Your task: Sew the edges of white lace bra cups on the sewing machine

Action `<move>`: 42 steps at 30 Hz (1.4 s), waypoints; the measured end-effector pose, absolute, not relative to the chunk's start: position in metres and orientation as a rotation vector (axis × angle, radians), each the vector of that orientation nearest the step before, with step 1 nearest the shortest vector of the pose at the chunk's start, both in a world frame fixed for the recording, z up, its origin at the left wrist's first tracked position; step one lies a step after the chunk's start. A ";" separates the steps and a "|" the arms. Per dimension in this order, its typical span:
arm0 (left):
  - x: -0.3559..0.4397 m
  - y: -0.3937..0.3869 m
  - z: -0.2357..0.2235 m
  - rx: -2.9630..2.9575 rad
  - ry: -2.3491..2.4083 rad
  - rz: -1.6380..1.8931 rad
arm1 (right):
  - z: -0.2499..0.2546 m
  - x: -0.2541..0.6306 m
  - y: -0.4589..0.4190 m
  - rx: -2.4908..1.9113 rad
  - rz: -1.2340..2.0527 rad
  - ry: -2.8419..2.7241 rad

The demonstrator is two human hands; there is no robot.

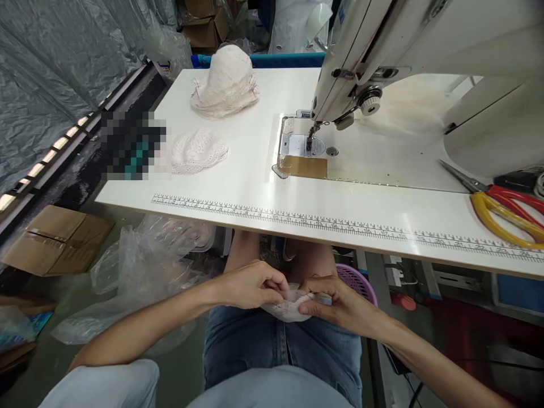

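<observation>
Both hands are below the table edge, over my lap in blue jeans. My left hand (250, 286) and my right hand (335, 300) each pinch a small white lace fabric piece (287, 309) between them, fingers closed on it. On the white table (246, 175) above lie a flat lace piece (198, 151) and a taller stack of lace pieces (227, 82). The sewing machine (425, 68) stands at the right, its needle and presser foot (310, 141) over the metal plate.
Scissors with red and yellow handles (505, 207) lie at the table's right edge. A ruler strip (340, 224) runs along the front edge. Clear plastic bags (144, 266) and a cardboard box (55, 238) are on the floor at left; a purple basket (359, 280) sits under the table.
</observation>
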State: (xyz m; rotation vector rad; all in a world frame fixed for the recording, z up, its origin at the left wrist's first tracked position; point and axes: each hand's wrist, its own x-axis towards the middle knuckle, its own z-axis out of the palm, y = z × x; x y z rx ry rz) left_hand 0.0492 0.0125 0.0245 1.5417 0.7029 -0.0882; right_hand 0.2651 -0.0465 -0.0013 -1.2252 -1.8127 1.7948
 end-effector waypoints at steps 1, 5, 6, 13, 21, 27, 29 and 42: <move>0.048 0.013 0.023 1.536 0.686 -0.104 | -0.003 0.266 -0.047 -1.229 1.820 -1.778; 0.043 0.011 0.013 1.547 0.657 -0.174 | -0.008 0.270 -0.049 -1.234 1.901 -1.641; 0.043 0.010 0.010 1.550 0.658 -0.175 | -0.009 0.271 -0.049 -1.233 1.913 -1.621; 0.041 0.004 0.003 1.559 0.720 -0.067 | -0.014 0.274 -0.053 -1.254 1.873 -1.630; 0.034 0.000 0.009 1.352 0.807 -0.116 | -0.016 0.268 -0.055 -1.240 1.887 -1.615; 0.041 -0.004 -0.001 1.358 0.793 -0.067 | -0.015 0.263 -0.056 -1.275 1.927 -1.589; 0.044 -0.007 -0.005 1.312 0.806 -0.050 | -0.015 0.262 -0.056 -1.270 1.949 -1.588; 0.042 -0.007 0.001 1.231 0.839 -0.060 | -0.008 0.263 -0.052 -1.205 1.980 -1.679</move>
